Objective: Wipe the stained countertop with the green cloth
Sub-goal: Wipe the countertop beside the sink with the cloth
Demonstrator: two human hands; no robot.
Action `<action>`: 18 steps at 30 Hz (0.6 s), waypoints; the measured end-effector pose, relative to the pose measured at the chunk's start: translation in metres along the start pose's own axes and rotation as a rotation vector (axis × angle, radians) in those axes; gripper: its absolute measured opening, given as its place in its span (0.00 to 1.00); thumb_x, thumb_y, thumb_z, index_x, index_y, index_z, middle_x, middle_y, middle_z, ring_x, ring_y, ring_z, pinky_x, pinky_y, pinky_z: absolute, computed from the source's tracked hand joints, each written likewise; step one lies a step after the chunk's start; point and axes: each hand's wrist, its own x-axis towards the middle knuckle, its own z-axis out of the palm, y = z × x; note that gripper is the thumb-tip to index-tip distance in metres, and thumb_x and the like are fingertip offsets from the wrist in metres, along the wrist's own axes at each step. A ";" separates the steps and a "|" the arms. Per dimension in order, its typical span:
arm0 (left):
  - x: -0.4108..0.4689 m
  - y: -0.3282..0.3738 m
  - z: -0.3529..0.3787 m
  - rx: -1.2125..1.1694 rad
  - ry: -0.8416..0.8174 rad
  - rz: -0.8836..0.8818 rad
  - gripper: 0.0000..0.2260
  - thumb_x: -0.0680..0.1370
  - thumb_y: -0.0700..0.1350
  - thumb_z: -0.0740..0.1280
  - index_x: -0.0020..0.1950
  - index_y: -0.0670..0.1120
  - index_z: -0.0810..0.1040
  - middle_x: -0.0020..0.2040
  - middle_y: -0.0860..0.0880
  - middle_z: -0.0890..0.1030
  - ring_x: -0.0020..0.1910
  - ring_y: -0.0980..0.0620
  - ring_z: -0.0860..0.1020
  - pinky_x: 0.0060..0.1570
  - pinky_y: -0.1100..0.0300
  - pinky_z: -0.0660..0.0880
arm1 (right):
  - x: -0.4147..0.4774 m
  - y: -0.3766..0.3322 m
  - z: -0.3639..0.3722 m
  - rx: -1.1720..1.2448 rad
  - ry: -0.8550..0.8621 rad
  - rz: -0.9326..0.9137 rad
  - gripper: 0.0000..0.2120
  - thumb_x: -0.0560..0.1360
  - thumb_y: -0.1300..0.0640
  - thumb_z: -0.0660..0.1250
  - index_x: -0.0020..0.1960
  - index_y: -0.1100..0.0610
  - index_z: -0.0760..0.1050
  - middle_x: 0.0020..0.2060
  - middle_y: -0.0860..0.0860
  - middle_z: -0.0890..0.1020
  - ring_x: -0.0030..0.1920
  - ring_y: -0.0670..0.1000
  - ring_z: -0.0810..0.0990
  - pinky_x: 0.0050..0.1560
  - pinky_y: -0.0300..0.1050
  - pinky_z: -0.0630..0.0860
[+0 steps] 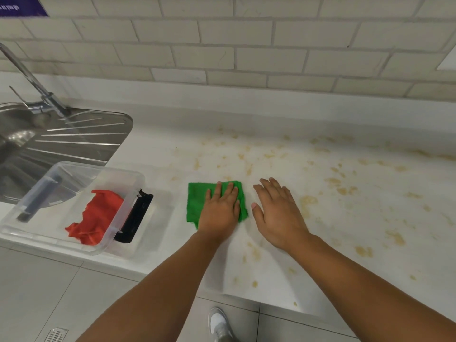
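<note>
Pressing green cloth [197, 201] on stained countertop [320, 169]: left hand [219, 211] flat; purple sign [22, 6] illegible.

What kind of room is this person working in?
Most likely a kitchen: a steel sink with a tap is set into a stained countertop, with a tiled wall behind. The left hand presses a green cloth flat on the counter.
</note>
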 end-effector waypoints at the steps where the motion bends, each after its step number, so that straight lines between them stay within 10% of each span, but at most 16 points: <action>1: -0.003 0.005 0.001 -0.024 -0.004 0.029 0.23 0.84 0.50 0.49 0.79 0.46 0.59 0.79 0.48 0.60 0.79 0.44 0.52 0.77 0.45 0.47 | 0.001 -0.002 0.001 0.009 -0.005 -0.006 0.25 0.82 0.47 0.48 0.77 0.55 0.57 0.77 0.52 0.57 0.78 0.53 0.50 0.77 0.53 0.48; 9: -0.055 -0.044 -0.036 -0.271 0.251 -0.101 0.19 0.83 0.43 0.58 0.72 0.41 0.69 0.71 0.43 0.72 0.71 0.44 0.68 0.72 0.54 0.63 | 0.018 -0.060 0.029 0.055 -0.120 -0.152 0.25 0.81 0.50 0.52 0.75 0.58 0.61 0.76 0.56 0.61 0.77 0.54 0.56 0.77 0.50 0.50; 18: -0.080 -0.093 -0.021 -0.224 0.231 -0.261 0.26 0.83 0.53 0.53 0.79 0.45 0.57 0.79 0.48 0.58 0.79 0.52 0.51 0.76 0.58 0.47 | 0.056 -0.085 0.076 -0.111 -0.177 -0.164 0.31 0.78 0.35 0.45 0.78 0.46 0.52 0.79 0.52 0.48 0.78 0.54 0.44 0.76 0.59 0.41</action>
